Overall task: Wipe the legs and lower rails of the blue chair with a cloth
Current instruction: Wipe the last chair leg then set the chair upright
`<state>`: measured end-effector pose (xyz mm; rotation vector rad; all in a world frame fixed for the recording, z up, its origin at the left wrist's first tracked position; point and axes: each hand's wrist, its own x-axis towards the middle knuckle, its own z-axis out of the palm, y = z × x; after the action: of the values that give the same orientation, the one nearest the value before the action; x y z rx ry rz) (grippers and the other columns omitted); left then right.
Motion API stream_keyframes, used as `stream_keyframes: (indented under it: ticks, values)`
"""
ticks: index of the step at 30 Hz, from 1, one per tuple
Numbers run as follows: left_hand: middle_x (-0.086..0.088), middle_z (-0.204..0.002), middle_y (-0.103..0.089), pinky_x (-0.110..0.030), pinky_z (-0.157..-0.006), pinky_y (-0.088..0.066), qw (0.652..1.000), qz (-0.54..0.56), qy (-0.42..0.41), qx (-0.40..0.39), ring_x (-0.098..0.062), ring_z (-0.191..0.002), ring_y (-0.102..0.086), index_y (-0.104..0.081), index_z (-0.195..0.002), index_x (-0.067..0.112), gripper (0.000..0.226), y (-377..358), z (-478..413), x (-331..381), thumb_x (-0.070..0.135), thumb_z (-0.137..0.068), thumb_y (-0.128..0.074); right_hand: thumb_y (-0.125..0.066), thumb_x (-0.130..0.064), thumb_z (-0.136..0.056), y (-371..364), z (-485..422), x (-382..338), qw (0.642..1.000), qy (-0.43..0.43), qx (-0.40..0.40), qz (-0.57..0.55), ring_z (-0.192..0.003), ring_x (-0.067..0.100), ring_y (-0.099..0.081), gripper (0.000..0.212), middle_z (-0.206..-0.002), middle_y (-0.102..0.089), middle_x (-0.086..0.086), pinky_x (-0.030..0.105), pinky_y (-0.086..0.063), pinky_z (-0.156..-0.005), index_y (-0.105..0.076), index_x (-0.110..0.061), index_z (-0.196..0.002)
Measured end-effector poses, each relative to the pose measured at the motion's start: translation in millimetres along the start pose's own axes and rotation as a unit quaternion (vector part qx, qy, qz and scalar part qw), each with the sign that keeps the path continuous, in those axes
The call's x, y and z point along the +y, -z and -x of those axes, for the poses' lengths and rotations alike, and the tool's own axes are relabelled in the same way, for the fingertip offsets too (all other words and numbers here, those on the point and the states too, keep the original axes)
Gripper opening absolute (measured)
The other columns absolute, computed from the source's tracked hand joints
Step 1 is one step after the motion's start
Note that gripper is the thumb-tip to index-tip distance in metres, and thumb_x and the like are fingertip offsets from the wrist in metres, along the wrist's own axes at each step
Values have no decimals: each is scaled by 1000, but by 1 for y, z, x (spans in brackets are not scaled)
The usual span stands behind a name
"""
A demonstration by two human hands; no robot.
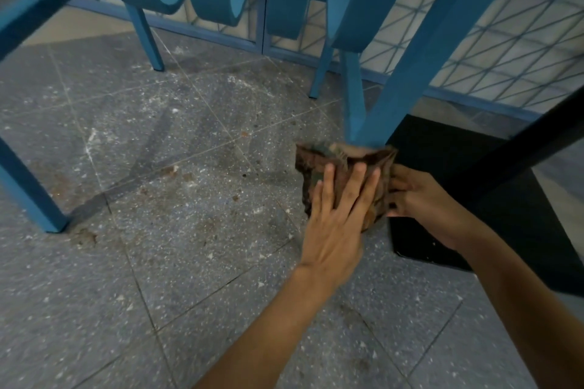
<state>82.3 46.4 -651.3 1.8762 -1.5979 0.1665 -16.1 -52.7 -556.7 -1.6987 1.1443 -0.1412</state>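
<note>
A blue chair leg (420,54) slants down from the upper right to the floor at centre right. A brown patterned cloth (319,158) is wrapped round its lower end and hides the foot. My left hand (335,218) lies flat against the near side of the cloth with straight fingers. My right hand (417,199) holds the cloth from the right side, its fingers curled into the fabric. More blue legs (147,38) of the chair stand further back and at the left.
The floor is grey speckled tile (158,167) with stains and white flecks. A black base (442,167) and a dark bar (537,148) stand just right of the leg. A blue-framed wire mesh panel (505,50) runs along the back.
</note>
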Motion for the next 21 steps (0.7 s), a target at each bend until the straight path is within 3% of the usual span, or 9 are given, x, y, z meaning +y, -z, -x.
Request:
stream_keyframes:
  ticks: [3,7,9,13,16,18,19,20,21]
  values:
    - [4,-149,38,-52,-112,7,999,18,-1,38,-35,-139,28,22,-145,25,103,14,-27,11,11,-82,-59,-55,5,-82,5,-4,2,999,14,42,-12,-109,18,-63,50,-112,-69,-1,50,-50,-95,-60,-22,-123]
    - [-1,-153,30,-51,-116,-17,997,-67,-35,10,-39,-140,22,17,-147,20,102,-4,-17,-9,12,-81,-60,-55,0,-74,4,-6,6,997,-5,63,-53,-104,18,-65,63,-111,-69,1,50,-48,-97,-51,-24,-132]
    - [-3,-154,30,-52,-114,-23,995,-84,-31,-35,-41,-141,19,8,-150,16,99,-18,1,-18,11,-79,-61,-52,4,-78,-1,-6,8,996,-8,65,-59,-101,18,-66,61,-109,-68,3,48,-47,-97,-50,-23,-132]
    - [-7,-156,22,-53,-113,-21,980,-96,-8,-173,-42,-142,11,-8,-151,10,93,-26,39,-25,14,-76,-63,-47,9,-84,-15,-3,12,997,-1,62,-50,-105,16,-62,61,-114,-64,2,41,-48,-95,-47,-23,-137]
    - [-11,-158,16,-51,-113,-24,966,-34,15,-257,-40,-143,2,-2,-151,10,96,-7,65,-18,17,-78,-64,-49,6,-87,-20,-2,17,997,-2,66,-52,-109,16,-59,59,-120,-58,-1,39,-49,-94,-46,-27,-136]
    - [-4,-156,22,-43,-116,-23,959,72,36,-273,-28,-145,5,13,-150,23,89,17,77,-12,14,-89,-51,-51,1,-90,-21,0,20,996,-3,62,-62,-108,16,-60,53,-121,-58,-2,38,-50,-93,-48,-30,-132]
    - [-3,-159,14,-36,-113,-30,933,173,111,-295,-21,-145,-7,15,-147,34,84,31,78,-10,12,-94,-45,-52,-1,-90,-22,0,21,996,-5,56,-64,-109,16,-59,50,-120,-58,-2,38,-50,-93,-50,-31,-130]
    - [-6,-158,-13,-26,-101,-43,889,276,208,-299,-16,-135,-36,9,-146,44,78,44,76,-8,12,-97,-41,-54,-3,-90,-22,0,22,997,-7,49,-63,-110,16,-59,47,-120,-59,-2,39,-50,-93,-51,-32,-128]
    - [-6,-138,-48,-16,-80,-50,842,360,303,-265,-10,-107,-59,-4,-145,49,69,52,74,-8,15,-99,-42,-55,-3,-90,-23,0,23,997,-10,44,-61,-110,16,-59,46,-118,-60,-2,40,-50,-94,-53,-32,-126]
